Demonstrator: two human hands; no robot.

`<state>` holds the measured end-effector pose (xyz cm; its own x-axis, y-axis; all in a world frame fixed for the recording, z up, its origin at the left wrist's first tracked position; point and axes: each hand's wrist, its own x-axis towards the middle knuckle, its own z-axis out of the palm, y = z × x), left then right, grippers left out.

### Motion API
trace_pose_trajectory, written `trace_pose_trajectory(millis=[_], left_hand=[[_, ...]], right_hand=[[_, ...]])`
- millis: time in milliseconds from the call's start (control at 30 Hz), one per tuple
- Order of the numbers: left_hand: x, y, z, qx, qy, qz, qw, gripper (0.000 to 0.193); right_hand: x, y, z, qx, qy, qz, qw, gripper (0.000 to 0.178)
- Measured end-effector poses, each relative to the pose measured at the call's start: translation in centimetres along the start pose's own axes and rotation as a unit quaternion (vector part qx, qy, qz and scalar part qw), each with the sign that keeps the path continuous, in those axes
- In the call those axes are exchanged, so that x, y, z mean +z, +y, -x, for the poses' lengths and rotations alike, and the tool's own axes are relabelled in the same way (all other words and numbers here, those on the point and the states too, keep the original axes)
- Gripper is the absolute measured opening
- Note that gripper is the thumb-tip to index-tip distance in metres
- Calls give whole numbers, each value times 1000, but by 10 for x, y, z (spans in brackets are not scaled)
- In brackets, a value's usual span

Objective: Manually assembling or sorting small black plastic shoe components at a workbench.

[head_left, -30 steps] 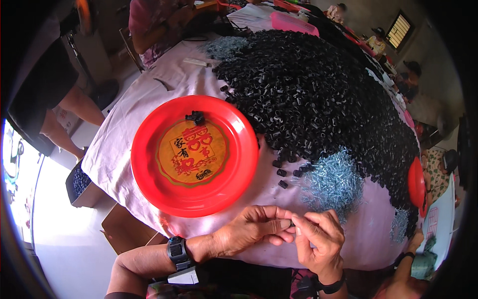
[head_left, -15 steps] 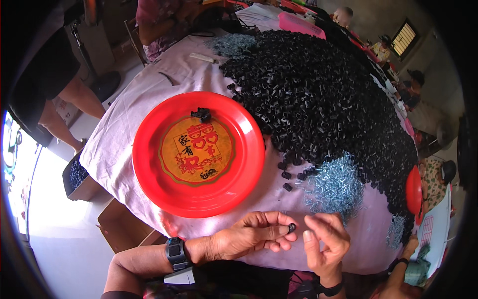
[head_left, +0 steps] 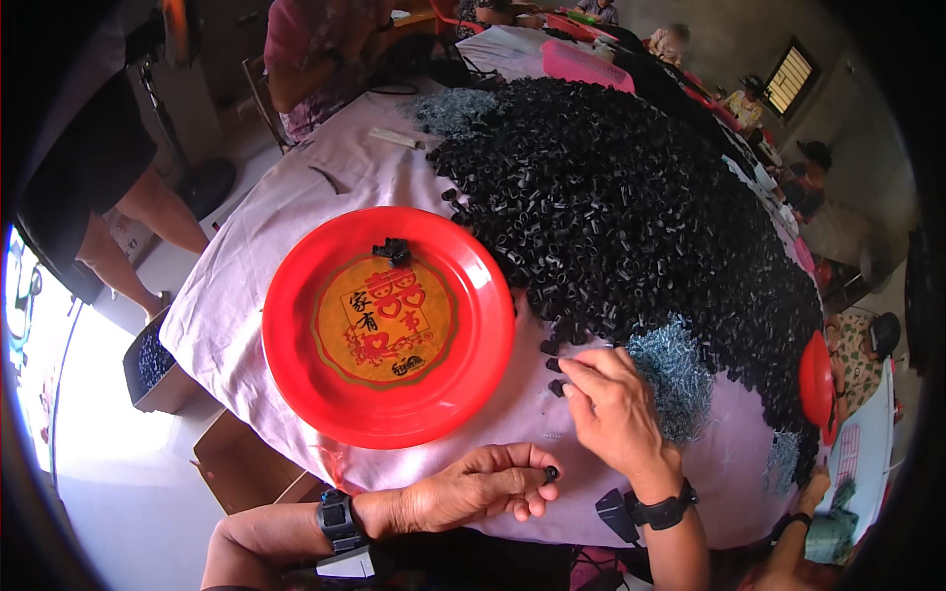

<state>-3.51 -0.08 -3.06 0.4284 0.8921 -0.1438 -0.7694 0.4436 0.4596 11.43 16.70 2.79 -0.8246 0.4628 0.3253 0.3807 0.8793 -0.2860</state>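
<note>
My left hand point(head_left: 478, 490) is closed in a pinch, palm turned up, with a small black plastic sleeve point(head_left: 551, 474) between thumb and fingertips. To its upper right, my right hand point(head_left: 613, 412) reaches down to the cloth. Its thumb and forefinger stand apart beside loose black sleeves point(head_left: 555, 388), and the hand may hide others. A red plate point(head_left: 296, 394) with a printed gold centre lies left of my right hand. On it sits a small cluster of black pieces point(head_left: 392, 252). Beyond my right hand is a pile of silvery-blue metal pins point(head_left: 672, 369).
A large heap of black sleeves point(head_left: 611, 197) spreads over the pink tablecloth point(head_left: 236, 305). Another pin pile point(head_left: 448, 110) is at the far side. A pink basket point(head_left: 586, 67) and a second red plate point(head_left: 818, 389) stand around the heap. Cardboard boxes point(head_left: 236, 458) are at lower left. Other people sit around.
My right hand has moved up and left, from beside my left hand to the loose sleeves. My left hand has shifted slightly down and left, still pinching its piece. The whole view has tilted slightly.
</note>
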Motion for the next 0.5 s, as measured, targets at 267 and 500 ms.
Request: trace_pose_trajectory(millis=[267, 500], left_hand=[[2, 2, 0, 2, -10, -21, 1000, 25], [0, -1, 0, 5, -31, -19, 999, 25]], right_hand=[[3, 19, -27, 36, 68, -2, 997, 17], [9, 33, -28, 67, 36, -34, 997, 13]])
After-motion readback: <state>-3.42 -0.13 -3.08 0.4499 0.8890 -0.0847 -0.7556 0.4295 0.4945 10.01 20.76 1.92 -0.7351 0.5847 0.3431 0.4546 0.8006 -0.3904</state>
